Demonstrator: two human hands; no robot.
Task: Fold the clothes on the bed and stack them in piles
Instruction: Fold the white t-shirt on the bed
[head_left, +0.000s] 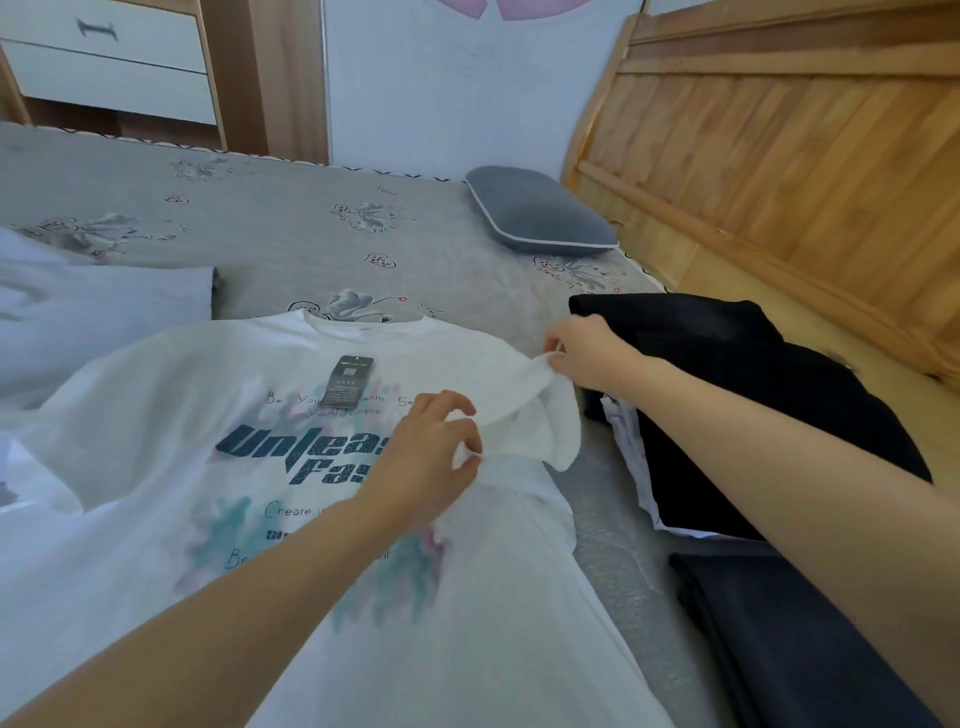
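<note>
Two hands on one shirt, noted left to right. Far left, a heap of white cloth (78, 312) lies rumpled on the bed (260, 228), grey quilted cover with printed flowers. Centre, the white t-shirt (208, 519) is spread face up, collar away from me, dark lettering and a teal-pink smudge print on the chest, a black tag (347, 380) lying below the neckline. My left hand (431, 457) pinches the fabric at the base of the sleeve, thumb and fingertips closed on a ridge of cloth. My right hand (587, 353) pinches the sleeve (550, 415) by its edge, lifted and curling over. Thin cotton, I judge: light, limp, no slip; best held at seams and hems so folds stay straight. Right of that, black clothes (753, 395) lie in a pile over something white; nearer me, a folded dark piece (789, 639). Behind, a grey pillow (540, 213) against the wooden headboard (779, 171).
</note>
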